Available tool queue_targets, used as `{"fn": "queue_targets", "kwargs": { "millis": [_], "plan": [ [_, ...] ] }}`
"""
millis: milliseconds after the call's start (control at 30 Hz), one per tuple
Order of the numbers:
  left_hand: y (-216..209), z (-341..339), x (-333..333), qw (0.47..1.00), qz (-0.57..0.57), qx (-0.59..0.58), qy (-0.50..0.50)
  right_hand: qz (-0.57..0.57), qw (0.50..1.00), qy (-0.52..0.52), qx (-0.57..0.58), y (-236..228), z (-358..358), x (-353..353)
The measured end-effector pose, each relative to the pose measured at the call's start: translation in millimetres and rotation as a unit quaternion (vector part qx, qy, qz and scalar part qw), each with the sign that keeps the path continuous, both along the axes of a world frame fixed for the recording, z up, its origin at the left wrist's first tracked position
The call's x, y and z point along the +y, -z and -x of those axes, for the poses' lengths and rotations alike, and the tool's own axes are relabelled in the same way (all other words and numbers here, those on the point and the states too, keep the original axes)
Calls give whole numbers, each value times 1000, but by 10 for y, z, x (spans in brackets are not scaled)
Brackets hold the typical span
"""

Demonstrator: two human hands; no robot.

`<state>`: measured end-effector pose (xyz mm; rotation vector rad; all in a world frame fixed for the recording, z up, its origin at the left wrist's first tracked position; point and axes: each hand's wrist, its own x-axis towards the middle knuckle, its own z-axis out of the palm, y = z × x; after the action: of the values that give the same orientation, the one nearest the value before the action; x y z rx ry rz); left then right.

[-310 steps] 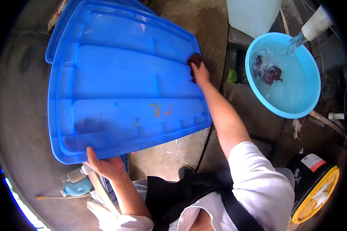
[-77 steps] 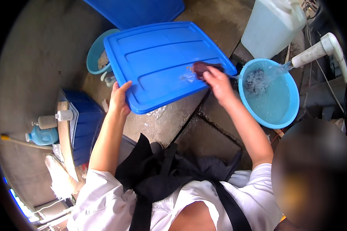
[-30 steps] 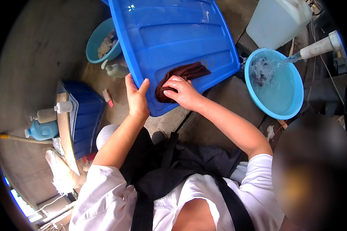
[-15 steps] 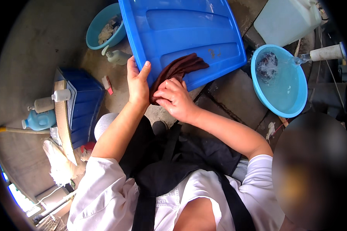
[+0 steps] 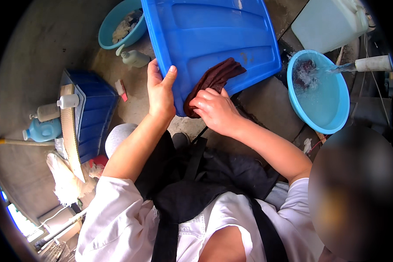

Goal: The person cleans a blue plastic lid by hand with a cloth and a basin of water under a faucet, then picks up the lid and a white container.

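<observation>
A large blue plastic lid or bin side (image 5: 218,35) with pressed-in ridges is held up tilted before me. My left hand (image 5: 162,89) grips its near left edge, thumb on the face and fingers wrapped behind. A dark maroon cloth (image 5: 216,78) lies bunched against the lower corner of the blue plastic. My right hand (image 5: 216,109) is closed on that cloth and presses it to the surface. Small brown smudges show on the plastic beyond the cloth's far end.
Water runs from a pipe (image 5: 373,64) into a light-blue basin (image 5: 294,100) at right. Behind it stands a pale jerrycan (image 5: 329,24). At left are another basin (image 5: 101,37) with cloths, a pump bottle (image 5: 135,58), a brush (image 5: 121,90) and a dark-blue bin (image 5: 94,118).
My right hand has slid the maroon cloth slightly to the right along the blue plastic. My left hand keeps its grip, and the plastic has shifted a little in view.
</observation>
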<state>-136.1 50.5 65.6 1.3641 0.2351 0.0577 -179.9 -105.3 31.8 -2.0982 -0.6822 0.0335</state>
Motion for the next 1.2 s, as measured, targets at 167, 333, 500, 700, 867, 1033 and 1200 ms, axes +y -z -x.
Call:
{"fn": "queue_targets", "kwargs": {
  "millis": [167, 333, 500, 700, 867, 1033, 1200],
  "plan": [
    [18, 34, -39, 1000, 6, -17, 13, 99, 992, 18, -75, 256, -134, -308],
    [56, 10, -134, 999, -39, -25, -12, 39, 996, 42, -67, 263, -60, -301],
    [67, 24, 26, 998, -53, -38, -9, -29, 995, -30, -86, 205, -3, -115],
    [-301, -107, 265, 998, -55, -12, 8, 18, 987, 148, -66, 905, -301, -902],
    [-579, -353, 935, 993, -76, 90, -3, 25, 936, 343, -72, 1850, -833, -1331],
    [-518, -388, 1182, 988, -94, 120, -26, 147, 887, 411, 152, 2175, -1265, -1495],
    [-484, -409, 1222, 987, -120, 106, -34, 88, 939, 324, 75, 1880, -1041, -1124]
  ]
}}
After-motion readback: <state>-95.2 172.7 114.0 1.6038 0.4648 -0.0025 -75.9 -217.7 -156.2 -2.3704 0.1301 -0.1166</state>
